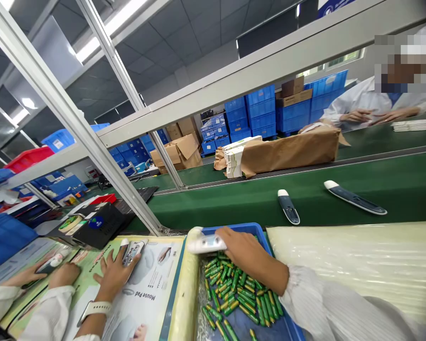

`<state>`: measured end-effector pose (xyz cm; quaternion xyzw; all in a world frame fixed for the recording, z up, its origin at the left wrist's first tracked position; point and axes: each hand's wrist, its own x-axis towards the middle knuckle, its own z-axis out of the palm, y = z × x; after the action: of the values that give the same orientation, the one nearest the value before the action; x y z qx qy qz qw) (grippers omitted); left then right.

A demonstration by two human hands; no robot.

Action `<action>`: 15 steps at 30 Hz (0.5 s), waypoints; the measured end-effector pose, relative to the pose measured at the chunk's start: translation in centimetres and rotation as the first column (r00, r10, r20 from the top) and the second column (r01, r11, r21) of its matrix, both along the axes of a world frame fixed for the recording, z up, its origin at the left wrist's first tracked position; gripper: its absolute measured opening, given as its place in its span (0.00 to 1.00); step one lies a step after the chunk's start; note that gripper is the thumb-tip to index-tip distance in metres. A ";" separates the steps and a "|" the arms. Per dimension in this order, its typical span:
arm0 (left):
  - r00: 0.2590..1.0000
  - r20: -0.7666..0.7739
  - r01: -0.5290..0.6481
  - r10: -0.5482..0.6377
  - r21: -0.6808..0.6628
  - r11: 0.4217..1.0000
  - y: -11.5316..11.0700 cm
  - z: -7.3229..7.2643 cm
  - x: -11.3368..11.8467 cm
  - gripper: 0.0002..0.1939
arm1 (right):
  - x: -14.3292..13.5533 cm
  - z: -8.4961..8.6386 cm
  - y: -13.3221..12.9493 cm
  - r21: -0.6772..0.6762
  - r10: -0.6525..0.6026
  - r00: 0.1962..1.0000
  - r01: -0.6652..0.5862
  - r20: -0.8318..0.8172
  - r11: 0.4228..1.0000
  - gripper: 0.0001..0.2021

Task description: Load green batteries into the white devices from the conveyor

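My left hand (114,277), with a pale watch on its wrist, is over the printed mouse pad (152,293). Its thumb and forefinger close around a grey-and-white handheld device (132,252) with a white tip; the other fingers are spread. My right hand (243,251) grips a white elongated handheld device (206,243) above the far end of a blue bin (246,228). Many small green-and-gold batteries (234,289) lie loose in that bin, below the hand. Part of each device is hidden by my fingers.
On the green conveyor belt (230,201) lie a short dark-and-white device (288,207) and a longer-looking one (355,198). A co-worker's hands (62,275) are at left, near a black box (92,227). A metal post (128,175) rises beside the belt. Foam sheeting (358,255) lies right.
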<state>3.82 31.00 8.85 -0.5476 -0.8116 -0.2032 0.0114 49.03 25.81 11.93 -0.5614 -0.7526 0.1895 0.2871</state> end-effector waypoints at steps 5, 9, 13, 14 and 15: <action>0.999 0.000 0.044 -0.044 -0.073 0.996 -0.4 -2.0 -0.9 0.41 | 3.0 0.0 1.7 0.038 0.082 0.955 -0.074 -0.286 0.996 0.25; 0.994 0.004 0.105 -0.105 -0.043 0.994 -2.6 -3.8 -0.3 0.39 | 8.1 0.5 4.9 -0.063 0.046 0.701 -0.129 -0.711 0.990 0.29; 0.974 0.100 0.202 -0.202 0.010 0.979 -5.3 -5.1 1.6 0.37 | 12.3 -1.1 8.4 -0.141 -0.288 0.575 0.286 -0.766 0.948 0.32; 0.966 0.131 0.223 -0.223 0.020 0.975 -5.9 -5.2 2.5 0.37 | 13.1 -1.8 9.3 -0.156 -0.360 0.588 0.368 -0.724 0.916 0.31; 0.958 0.163 0.235 -0.236 0.025 0.972 -6.5 -5.2 3.4 0.38 | 13.7 -2.6 10.0 -0.168 -0.416 0.612 0.421 -0.673 0.891 0.29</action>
<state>7.24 24.45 3.69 -0.6217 -0.7381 -0.2500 -0.0787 62.69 35.80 9.35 -0.6074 -0.4382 0.3104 0.5854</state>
